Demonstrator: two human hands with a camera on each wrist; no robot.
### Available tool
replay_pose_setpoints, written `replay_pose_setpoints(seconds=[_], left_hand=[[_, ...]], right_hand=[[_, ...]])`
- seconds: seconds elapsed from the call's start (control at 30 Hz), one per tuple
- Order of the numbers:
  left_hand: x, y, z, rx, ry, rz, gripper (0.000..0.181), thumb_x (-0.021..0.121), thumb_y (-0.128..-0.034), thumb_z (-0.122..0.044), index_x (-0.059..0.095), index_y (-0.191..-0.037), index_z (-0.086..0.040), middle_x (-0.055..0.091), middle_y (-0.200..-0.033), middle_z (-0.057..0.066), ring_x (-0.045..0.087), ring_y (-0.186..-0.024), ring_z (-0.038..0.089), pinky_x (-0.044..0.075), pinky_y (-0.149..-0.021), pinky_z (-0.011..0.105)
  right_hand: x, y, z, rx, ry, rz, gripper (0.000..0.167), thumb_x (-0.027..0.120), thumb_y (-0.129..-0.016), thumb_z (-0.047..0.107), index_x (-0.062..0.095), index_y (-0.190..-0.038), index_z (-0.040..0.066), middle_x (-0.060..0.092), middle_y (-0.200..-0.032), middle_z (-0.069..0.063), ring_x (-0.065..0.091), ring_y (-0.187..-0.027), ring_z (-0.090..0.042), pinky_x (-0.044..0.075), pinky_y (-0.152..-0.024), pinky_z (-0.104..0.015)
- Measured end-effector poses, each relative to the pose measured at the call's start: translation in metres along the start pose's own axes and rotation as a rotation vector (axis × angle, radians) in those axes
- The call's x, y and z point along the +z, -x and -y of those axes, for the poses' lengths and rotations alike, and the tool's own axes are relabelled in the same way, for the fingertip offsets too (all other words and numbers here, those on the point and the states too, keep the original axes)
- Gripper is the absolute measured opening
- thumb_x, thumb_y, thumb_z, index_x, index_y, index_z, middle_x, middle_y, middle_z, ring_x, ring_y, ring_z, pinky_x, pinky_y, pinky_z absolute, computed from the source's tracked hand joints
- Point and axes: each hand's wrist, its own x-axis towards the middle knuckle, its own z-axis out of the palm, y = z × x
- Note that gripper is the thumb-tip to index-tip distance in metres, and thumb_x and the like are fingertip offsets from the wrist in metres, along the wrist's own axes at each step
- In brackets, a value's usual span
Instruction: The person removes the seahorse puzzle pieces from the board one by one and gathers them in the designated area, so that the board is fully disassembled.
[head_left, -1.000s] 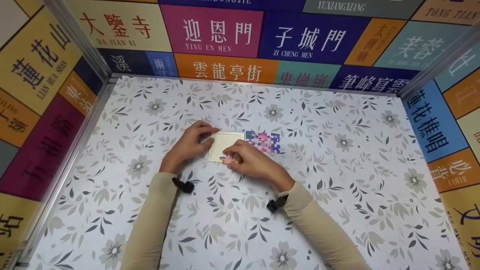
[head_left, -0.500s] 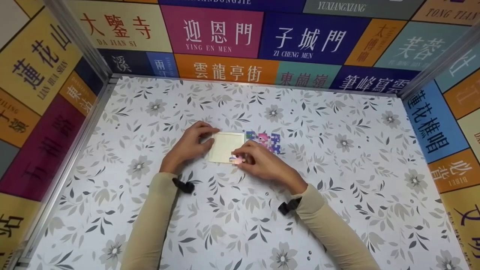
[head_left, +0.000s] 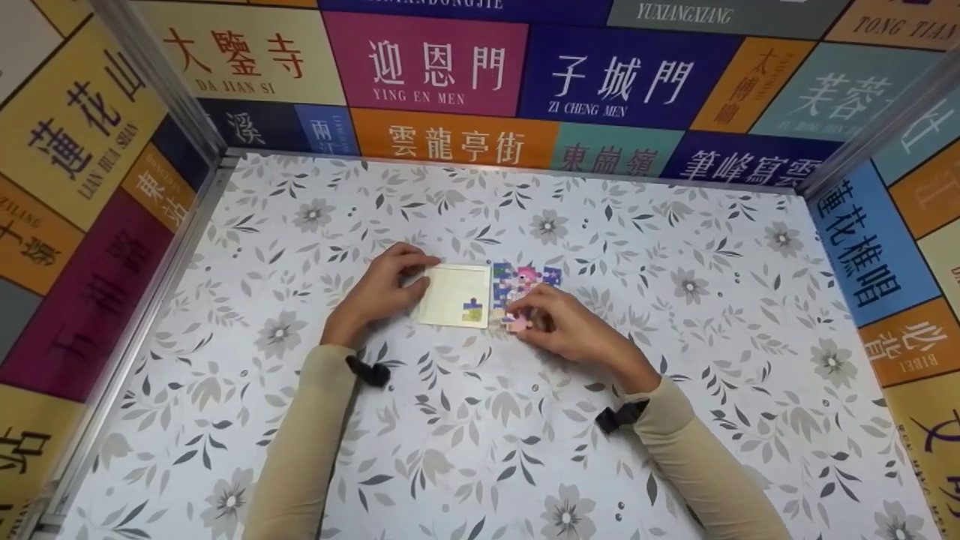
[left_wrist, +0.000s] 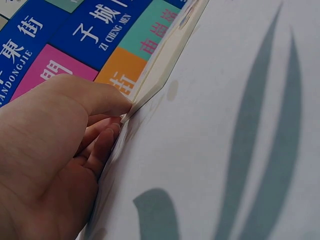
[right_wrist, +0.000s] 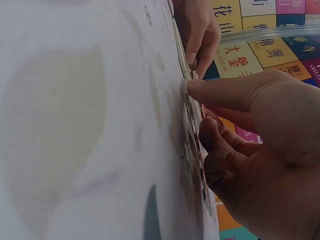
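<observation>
A cream square puzzle tray point(head_left: 450, 289) lies on the table; one purple-and-yellow jigsaw piece point(head_left: 472, 310) sits in its lower right corner. My left hand point(head_left: 386, 285) holds the tray at its left edge, thumb and fingertips at the edge in the left wrist view. Just right of the tray, my right hand point(head_left: 574, 326) pinches a pink jigsaw piece point(head_left: 517, 322) between thumb and fingers. It hovers at or just above several loose purple and pink jigsaw pieces point(head_left: 529, 275), some partly hidden by the hand. Whether the held piece touches them I cannot tell.
The table point(head_left: 420, 465) has a white cover printed with grey leaves and flowers. Panels with large printed characters point(head_left: 442, 71) stand along its back and both sides. A black wrist camera point(head_left: 621, 417) is worn on each wrist.
My right hand has moved right, carrying the pink jigsaw piece from over the tray to beside it. The purple-and-yellow piece in the tray's corner has come into view. My left hand stays put.
</observation>
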Motion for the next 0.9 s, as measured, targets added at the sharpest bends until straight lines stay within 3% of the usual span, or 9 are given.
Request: replay_pose_setpoints(seconds=[0.27,0.9], left_hand=[[0.0,0.0,0.001,0.01,0.005,-0.007,0.035,0.07,-0.1043,-0.013,0.074,-0.139,-0.011,0.061,-0.133,0.011,0.061,-0.12,0.027,0.052,-0.109,0.044],[0.001,0.001,0.0,-0.011,0.0,-0.003,0.036,0.071,-0.1032,-0.013,0.074,-0.139,-0.012,0.06,-0.135,0.01,0.06,-0.125,0.028,0.05,-0.114,0.046]], right_hand=[[-0.012,0.015,-0.009,0.004,0.007,-0.022,0.04,0.084,-0.095,0.019,0.075,-0.133,0.015,0.067,-0.118,-0.007,0.061,-0.093,-0.016,0.05,-0.082,-0.031],[-0.008,0.008,-0.004,0.07,0.049,-0.081,0.038,0.082,-0.098,0.023,0.074,-0.134,0.018,0.063,-0.117,-0.003,0.06,-0.089,-0.015,0.05,-0.081,-0.032]])
